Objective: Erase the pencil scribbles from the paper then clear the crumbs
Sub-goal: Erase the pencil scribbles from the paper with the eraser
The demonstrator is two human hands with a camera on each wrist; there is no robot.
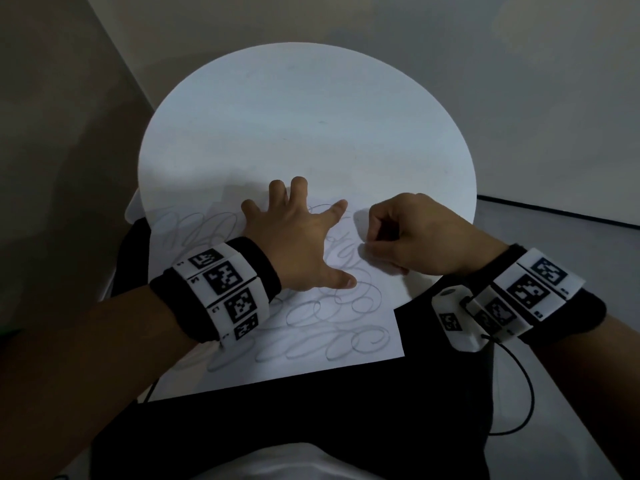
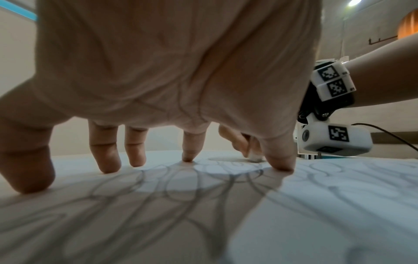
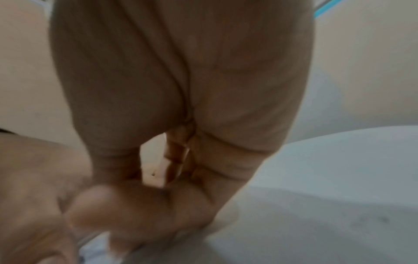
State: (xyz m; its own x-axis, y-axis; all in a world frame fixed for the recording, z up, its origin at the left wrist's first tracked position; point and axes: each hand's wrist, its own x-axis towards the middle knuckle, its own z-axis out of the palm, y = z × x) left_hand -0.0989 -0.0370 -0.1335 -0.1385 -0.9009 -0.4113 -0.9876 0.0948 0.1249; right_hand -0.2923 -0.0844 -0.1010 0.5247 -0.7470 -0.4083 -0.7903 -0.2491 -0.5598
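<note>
A white sheet of paper (image 1: 311,355) with looping grey pencil scribbles (image 1: 349,342) lies on the near edge of a round white table (image 1: 294,109). My left hand (image 1: 298,237) presses flat on the sheet with its fingers spread; the left wrist view shows the fingertips (image 2: 108,166) on the paper (image 2: 316,205). Just to its right, my right hand (image 1: 398,233) is curled over the sheet's right edge. In the left wrist view it pinches a small white eraser (image 2: 255,157) whose tip touches the paper. The right wrist view shows only blurred curled fingers (image 3: 181,89).
The paper's near corner overhangs the table above my dark-clothed lap (image 1: 294,410). Grey walls close in behind and to the left. A black cable (image 1: 526,393) hangs from my right wrist unit. The table's far half (image 1: 294,140) carries nothing I can see.
</note>
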